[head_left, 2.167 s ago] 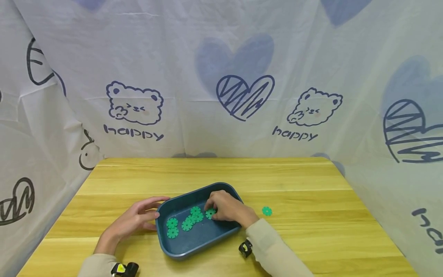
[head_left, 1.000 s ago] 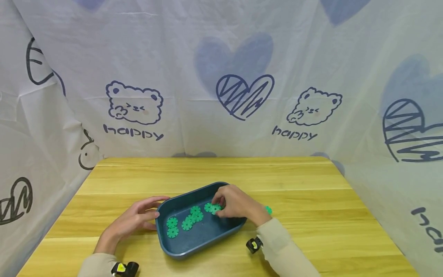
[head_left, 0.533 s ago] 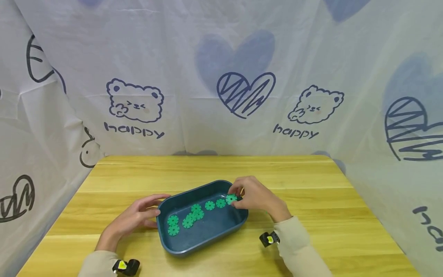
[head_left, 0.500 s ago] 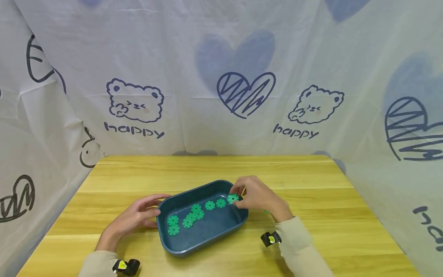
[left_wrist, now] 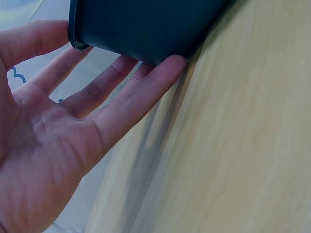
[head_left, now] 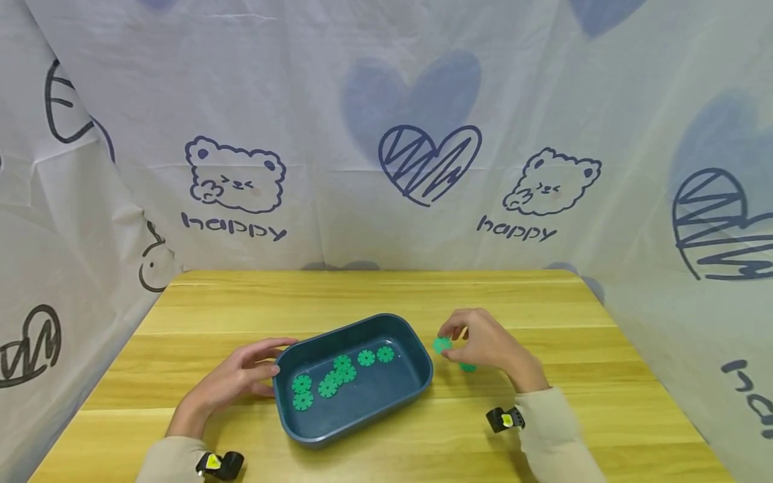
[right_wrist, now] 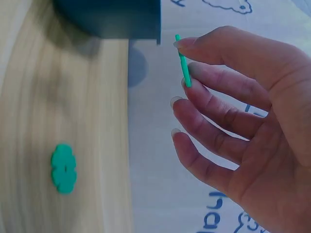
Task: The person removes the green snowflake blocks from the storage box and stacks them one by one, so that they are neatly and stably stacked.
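Observation:
Between thumb and fingertips my right hand [head_left: 486, 341] pinches a green interlocking disc [head_left: 442, 345], notched round its edge. The right wrist view shows this disc [right_wrist: 183, 62] edge-on, above the table and just outside the bin. My left hand [head_left: 238, 376] touches the left end of the dark blue bin [head_left: 356, 429]; in the left wrist view its fairly straight fingers [left_wrist: 121, 104] lie against the outer wall and the thumb is at the rim. Several like discs [head_left: 328, 385] lie on the bin's floor, some overlapping.
Another green disc [head_left: 468, 367] lies on the wooden table [head_left: 543, 322] right of the bin, partly hidden by my right hand in the head view. A printed white cloth [head_left: 338, 221] hangs behind the table and along both sides.
My right hand has lifted a disc from the bin and carried it right, over the rim, to above the table. The left hand stays at the bin's left end.

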{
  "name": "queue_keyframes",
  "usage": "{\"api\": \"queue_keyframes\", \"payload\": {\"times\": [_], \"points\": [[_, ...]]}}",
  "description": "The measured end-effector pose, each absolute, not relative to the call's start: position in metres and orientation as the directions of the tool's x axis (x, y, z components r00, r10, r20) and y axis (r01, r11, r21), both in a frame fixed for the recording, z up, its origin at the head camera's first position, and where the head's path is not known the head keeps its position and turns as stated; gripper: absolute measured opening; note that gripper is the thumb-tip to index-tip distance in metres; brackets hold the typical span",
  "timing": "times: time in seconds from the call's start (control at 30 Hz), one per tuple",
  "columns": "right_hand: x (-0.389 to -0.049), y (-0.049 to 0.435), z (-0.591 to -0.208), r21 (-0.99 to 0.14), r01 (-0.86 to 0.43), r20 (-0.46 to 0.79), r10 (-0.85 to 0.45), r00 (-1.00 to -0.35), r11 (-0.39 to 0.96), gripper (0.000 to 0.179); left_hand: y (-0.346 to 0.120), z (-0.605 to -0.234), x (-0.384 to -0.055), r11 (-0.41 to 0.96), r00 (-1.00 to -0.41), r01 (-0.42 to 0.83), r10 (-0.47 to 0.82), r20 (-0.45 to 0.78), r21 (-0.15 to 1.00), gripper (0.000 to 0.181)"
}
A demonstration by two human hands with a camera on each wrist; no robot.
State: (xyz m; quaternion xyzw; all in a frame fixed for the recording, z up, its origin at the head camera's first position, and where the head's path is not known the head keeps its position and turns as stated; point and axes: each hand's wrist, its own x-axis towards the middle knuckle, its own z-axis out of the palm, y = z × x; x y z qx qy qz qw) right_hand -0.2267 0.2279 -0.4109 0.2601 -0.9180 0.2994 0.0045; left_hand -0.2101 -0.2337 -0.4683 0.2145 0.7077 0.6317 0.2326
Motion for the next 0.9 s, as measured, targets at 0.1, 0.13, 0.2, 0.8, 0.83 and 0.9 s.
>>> {"api": "queue_keyframes", "payload": {"times": [0.1, 0.13, 0.2, 0.8, 0.83, 0.9], "points": [[-0.228, 0.237, -0.416, -0.548, -0.480, 0.172, -0.470, -0.866, 0.685, 0.018, -0.234, -0.468, -0.210, 0.111, -0.800, 0.013, 0.597, -0.056, 0.994, 0.055], [-0.228, 0.239, -0.417, -0.551, -0.480, 0.175, -0.469, -0.866, 0.682, 0.018, -0.234, -0.468, -0.210, 0.111, -0.801, 0.014, 0.597, -0.055, 0.994, 0.055], [-0.229, 0.245, -0.419, -0.555, -0.481, 0.173, -0.471, -0.865, 0.679, 0.016, -0.234, -0.468, -0.210, 0.111, -0.800, 0.015, 0.598, -0.054, 0.994, 0.055], [-0.235, 0.275, -0.452, -0.569, -0.420, 0.099, -0.448, -0.888, 0.707, 0.016, -0.233, -0.468, -0.209, 0.109, -0.803, 0.013, 0.593, -0.054, 0.994, 0.055], [-0.236, 0.276, -0.454, -0.567, -0.419, 0.099, -0.446, -0.890, 0.709, 0.015, -0.233, -0.468, -0.209, 0.108, -0.804, 0.013, 0.593, -0.054, 0.994, 0.055], [-0.237, 0.278, -0.457, -0.562, -0.417, 0.095, -0.445, -0.890, 0.714, 0.014, -0.233, -0.468, -0.209, 0.109, -0.804, 0.013, 0.592, -0.054, 0.994, 0.055]]}}
